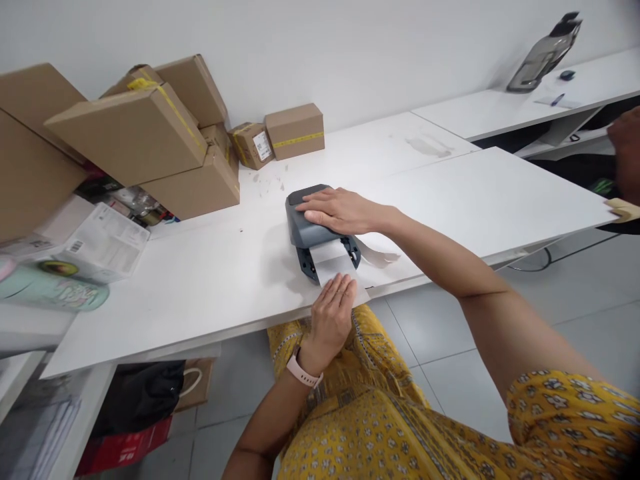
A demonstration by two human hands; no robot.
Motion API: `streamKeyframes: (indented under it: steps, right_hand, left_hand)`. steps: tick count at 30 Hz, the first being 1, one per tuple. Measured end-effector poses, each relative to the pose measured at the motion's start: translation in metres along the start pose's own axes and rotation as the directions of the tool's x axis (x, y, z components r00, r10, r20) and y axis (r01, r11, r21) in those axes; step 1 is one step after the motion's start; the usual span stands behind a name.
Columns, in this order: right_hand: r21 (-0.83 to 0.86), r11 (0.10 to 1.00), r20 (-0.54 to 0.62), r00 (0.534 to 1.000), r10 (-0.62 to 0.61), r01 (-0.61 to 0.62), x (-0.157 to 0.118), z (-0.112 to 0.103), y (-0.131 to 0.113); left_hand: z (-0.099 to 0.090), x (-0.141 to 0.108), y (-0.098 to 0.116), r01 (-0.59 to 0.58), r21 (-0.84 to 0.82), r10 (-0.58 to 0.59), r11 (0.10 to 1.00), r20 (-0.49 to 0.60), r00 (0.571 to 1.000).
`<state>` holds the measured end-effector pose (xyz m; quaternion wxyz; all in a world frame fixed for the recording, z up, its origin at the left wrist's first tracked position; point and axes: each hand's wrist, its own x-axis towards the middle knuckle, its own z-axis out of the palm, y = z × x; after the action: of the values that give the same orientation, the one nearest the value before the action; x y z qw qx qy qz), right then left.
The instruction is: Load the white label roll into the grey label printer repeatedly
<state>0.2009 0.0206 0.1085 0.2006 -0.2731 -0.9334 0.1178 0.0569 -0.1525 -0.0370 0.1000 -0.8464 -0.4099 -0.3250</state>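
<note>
A dark grey label printer (313, 225) sits near the front edge of the white table, its lid raised a little above the base. On top of that lid lies my right hand (343, 210), fingers stretched out and thumb apart. A white paper label strip (330, 257) comes out of the printer's front toward me. My left hand (334, 313), wearing a pink watch band, has its fingers together over the strip's near end at the table edge. Its thumb is hidden under the hand. A loose curled strip of paper (383, 257) lies to the right of the printer.
Cardboard boxes (135, 133) are stacked at the back left, and two smaller ones (296, 132) stand by the wall. A white carton (107, 243) and a mint bottle (75, 287) are at the left. A grey bottle (537, 63) stands far right, near another person's hand (627, 153).
</note>
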Motion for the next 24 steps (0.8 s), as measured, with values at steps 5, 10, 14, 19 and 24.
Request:
streamKeyframes:
  steps: [5, 10, 14, 19, 24]
  right_hand:
    - [-0.105, 0.994, -0.024, 0.999, 0.036, -0.039, -0.016, 0.044, -0.003]
    - [-0.183, 0.982, -0.091, 0.994, -0.053, 0.036, -0.037, 0.08, -0.006]
    - [-0.158, 0.976, -0.064, 0.985, -0.162, 0.151, -0.043, 0.079, -0.005]
    - [-0.034, 0.935, 0.109, 0.931, -0.348, 0.353, -0.029, 0.074, -0.004]
    - [0.185, 0.876, 0.132, 0.873, -0.471, 0.445, -0.013, 0.077, 0.0]
  left_hand:
    - [-0.001, -0.005, 0.003, 0.024, -0.063, -0.026, 0.998, -0.039, 0.999]
    - [-0.004, -0.004, 0.005, 0.024, -0.101, -0.029, 0.995, -0.05, 0.998]
    - [-0.017, 0.004, 0.002, -0.048, -0.253, 0.009, 0.966, -0.156, 0.988]
    - [-0.03, 0.041, -0.036, -0.002, -0.095, -0.036, 0.995, -0.397, 0.917]
    - [-0.026, 0.1, -0.078, -0.021, -0.01, 0.019, 1.0, -0.146, 0.989]
